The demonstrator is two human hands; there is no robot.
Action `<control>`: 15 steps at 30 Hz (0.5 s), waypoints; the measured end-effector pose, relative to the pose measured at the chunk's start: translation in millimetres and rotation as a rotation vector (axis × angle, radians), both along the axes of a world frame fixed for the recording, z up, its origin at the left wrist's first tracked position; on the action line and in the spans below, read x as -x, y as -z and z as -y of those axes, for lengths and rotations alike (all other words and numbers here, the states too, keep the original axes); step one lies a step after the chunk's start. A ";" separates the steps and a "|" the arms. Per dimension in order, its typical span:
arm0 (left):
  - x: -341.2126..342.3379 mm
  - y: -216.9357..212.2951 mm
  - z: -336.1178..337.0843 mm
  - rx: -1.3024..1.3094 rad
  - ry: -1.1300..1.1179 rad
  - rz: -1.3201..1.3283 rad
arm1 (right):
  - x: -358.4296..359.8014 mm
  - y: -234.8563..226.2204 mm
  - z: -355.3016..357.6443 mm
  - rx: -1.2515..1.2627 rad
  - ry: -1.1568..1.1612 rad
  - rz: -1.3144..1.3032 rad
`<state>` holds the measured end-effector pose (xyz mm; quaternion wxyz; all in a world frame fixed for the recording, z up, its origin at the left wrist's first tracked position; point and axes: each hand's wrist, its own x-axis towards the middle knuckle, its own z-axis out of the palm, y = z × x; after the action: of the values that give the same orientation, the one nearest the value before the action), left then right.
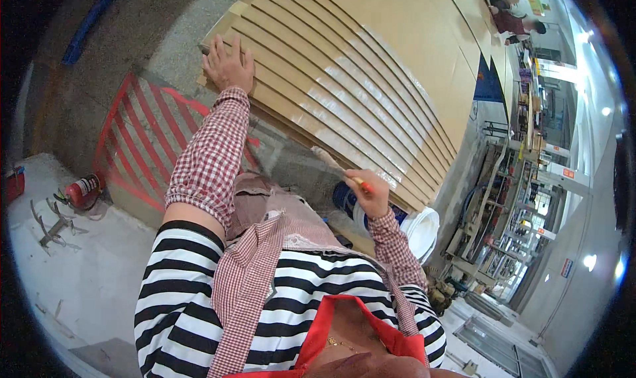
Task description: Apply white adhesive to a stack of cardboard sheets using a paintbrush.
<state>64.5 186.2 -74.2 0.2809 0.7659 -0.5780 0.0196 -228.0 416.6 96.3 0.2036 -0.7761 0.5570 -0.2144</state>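
Note:
A large stack of tan boards (278, 66) lies in front of me, its layers stepped like narrow stairs. White, wet-looking streaks (371, 100) cover the middle and right part of those steps. My left hand (229, 65) rests with fingers spread on the boards' near left corner. In my right hand (372, 194) is a paintbrush (326, 157), gripped by its orange-red handle. Its pale bristles point up and left, close by the stack's near edge; whether they touch it I cannot tell. Below that hand stands a white bucket (424, 231), partly hidden by my sleeve.
A dark blue container (344, 197) stands beside the bucket, under the stack's near edge. Red striped marking (142, 136) covers the floor at left, near a fire extinguisher (84, 192). Cluttered racks (493, 212) line the right. Other people (513, 21) are at the far right.

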 end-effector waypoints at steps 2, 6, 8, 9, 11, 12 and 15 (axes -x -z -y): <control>-0.2 0.0 -1.6 0.032 0.001 0.008 | 0.8 -7.1 23.1 0.089 0.109 0.106; -0.5 -1.3 -2.4 0.015 -0.001 0.000 | 3.1 0.1 121.7 0.315 0.197 -0.095; -0.9 -1.4 -2.0 -0.008 0.004 -0.001 | -14.7 13.8 129.8 0.350 0.064 -0.108; -1.0 -1.2 -1.7 0.018 0.008 -0.017 | -25.6 20.4 130.0 0.372 -0.043 -0.122; -1.4 -0.4 -1.1 0.042 0.003 -0.039 | -44.4 23.1 85.3 0.205 -0.171 -0.103; -1.5 0.1 -2.0 0.059 0.015 -0.056 | -51.9 21.8 64.2 0.163 -0.231 -0.088; -2.0 0.8 -1.8 0.029 0.009 -0.056 | -47.7 4.4 40.1 0.053 -0.165 -0.005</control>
<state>66.5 188.0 -74.9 0.3081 0.7596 -0.5728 0.0053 -180.3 376.4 91.9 0.1986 -0.8249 0.4859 -0.2097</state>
